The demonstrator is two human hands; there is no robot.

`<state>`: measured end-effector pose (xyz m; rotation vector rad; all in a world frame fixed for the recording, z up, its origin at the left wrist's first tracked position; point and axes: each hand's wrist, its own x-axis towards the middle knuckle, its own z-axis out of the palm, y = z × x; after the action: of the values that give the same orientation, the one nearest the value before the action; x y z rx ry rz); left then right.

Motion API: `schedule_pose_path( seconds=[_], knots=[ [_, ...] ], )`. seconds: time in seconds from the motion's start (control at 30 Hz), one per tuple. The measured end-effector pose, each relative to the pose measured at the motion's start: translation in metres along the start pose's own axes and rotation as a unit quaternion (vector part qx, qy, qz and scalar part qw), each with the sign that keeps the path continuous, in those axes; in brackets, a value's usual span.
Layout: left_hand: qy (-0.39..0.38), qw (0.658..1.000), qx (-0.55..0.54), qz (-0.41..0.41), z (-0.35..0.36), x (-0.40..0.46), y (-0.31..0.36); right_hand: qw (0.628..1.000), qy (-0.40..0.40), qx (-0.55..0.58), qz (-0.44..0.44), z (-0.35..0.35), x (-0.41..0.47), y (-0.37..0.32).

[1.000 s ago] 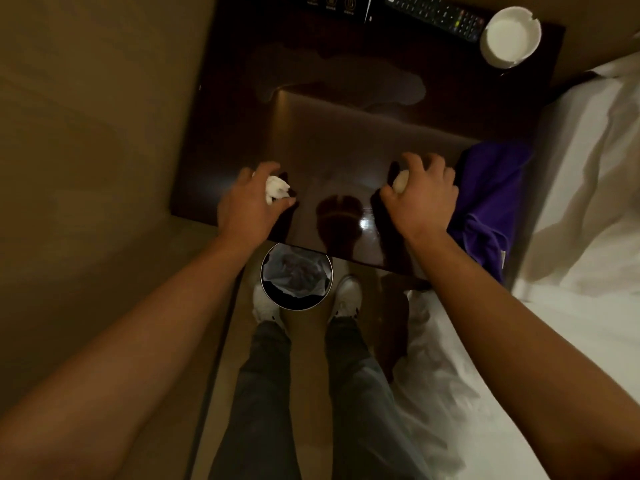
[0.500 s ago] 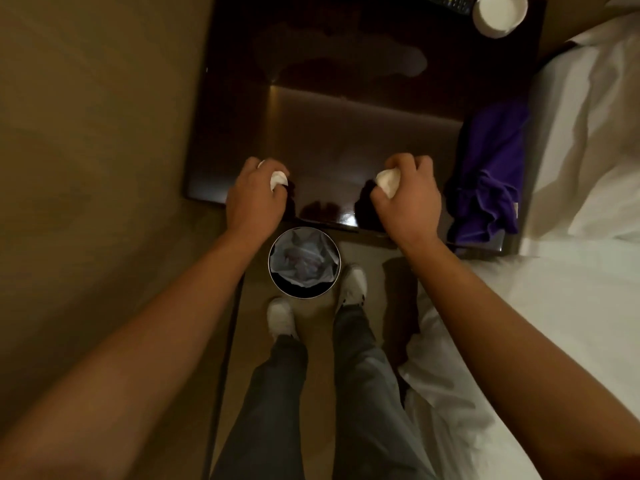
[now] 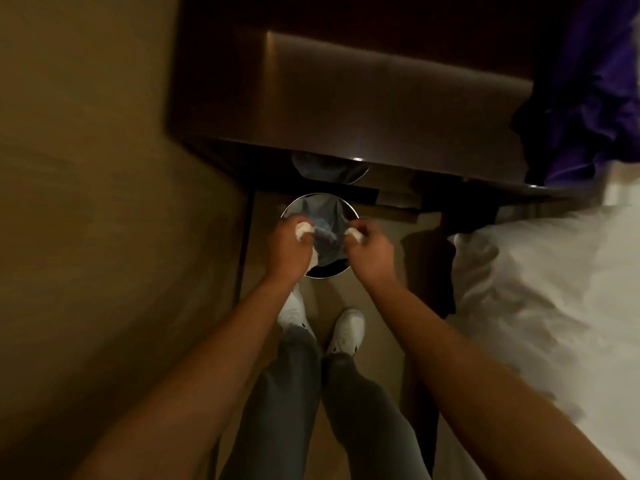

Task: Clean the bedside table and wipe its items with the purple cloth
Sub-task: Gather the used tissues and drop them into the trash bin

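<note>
Both hands hang over the round bin on the floor, just in front of the dark bedside table. The left hand is closed around a crumpled white tissue, and the right hand pinches another white wad between thumb and fingers. The purple cloth lies bunched on the table's right edge, next to the white bedding. White shoes stand below the bin.
</note>
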<state>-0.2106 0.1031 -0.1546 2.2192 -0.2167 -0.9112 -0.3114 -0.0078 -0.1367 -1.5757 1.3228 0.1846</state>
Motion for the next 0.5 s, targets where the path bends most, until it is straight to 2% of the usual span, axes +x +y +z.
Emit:
schedule_pose_path(
  seconds=[0.07, 0.13, 0.23, 0.4, 0.5],
  knots=[
    [-0.003, 1.0, -0.009, -0.025, 0.035, 0.031, -0.033, 0.994, 0.005, 0.071, 0.077, 0.033, 0.039, 0.025],
    [0.005, 0.995, -0.036, -0.093, 0.062, 0.061, -0.064, 0.99, 0.017, 0.09, 0.112, 0.062, 0.076, 0.048],
    [0.011, 0.984, -0.067, -0.166, 0.091, 0.095, -0.104, 0.991, 0.001, 0.065, 0.116, 0.102, 0.111, 0.075],
    [0.017, 0.983, -0.036, -0.178, 0.117, 0.129, -0.138, 0.996, -0.016, 0.007, 0.088, 0.14, 0.146, 0.109],
    [0.05, 0.972, -0.105, -0.205, 0.128, 0.141, -0.149, 0.994, -0.019, 0.003, 0.108, 0.152, 0.164, 0.121]
  ],
)
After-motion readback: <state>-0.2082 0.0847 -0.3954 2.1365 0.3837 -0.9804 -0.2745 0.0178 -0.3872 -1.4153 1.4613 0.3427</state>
